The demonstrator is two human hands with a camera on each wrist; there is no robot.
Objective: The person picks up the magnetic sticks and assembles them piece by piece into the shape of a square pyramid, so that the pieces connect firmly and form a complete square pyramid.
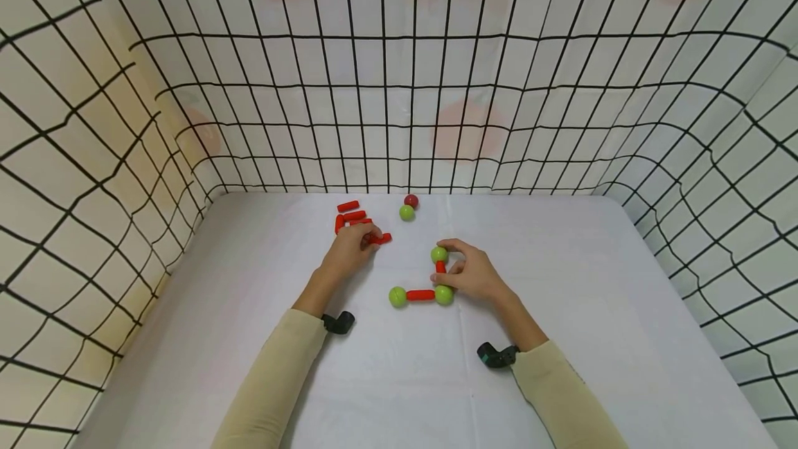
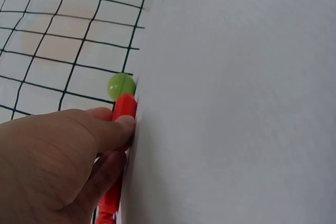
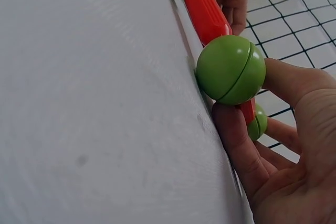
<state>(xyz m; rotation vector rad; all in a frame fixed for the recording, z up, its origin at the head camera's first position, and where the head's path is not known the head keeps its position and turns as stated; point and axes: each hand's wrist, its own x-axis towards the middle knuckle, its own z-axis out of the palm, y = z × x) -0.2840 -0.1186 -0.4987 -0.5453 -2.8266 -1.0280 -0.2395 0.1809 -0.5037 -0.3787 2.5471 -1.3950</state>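
Observation:
My left hand (image 1: 352,248) pinches a red rod (image 2: 125,106) between thumb and fingers, low over the white tabletop, beside other red rods. To the right lies an L-shaped piece: a left green ball (image 1: 397,296), a red rod (image 1: 420,294), a corner green ball (image 1: 444,295), a second red rod (image 1: 440,267) and a far green ball (image 1: 439,255). My right hand (image 1: 479,274) grips this piece. In the right wrist view, its thumb and a finger hold the corner ball (image 3: 231,70), while other fingers reach the ball behind, partly hidden.
Several loose red rods (image 1: 348,206) lie at the back left. A loose green ball (image 1: 407,213) and a dark red ball (image 1: 411,201) sit together near the back edge. Black wire mesh (image 1: 386,85) walls the white table (image 1: 561,276) at the back and sides.

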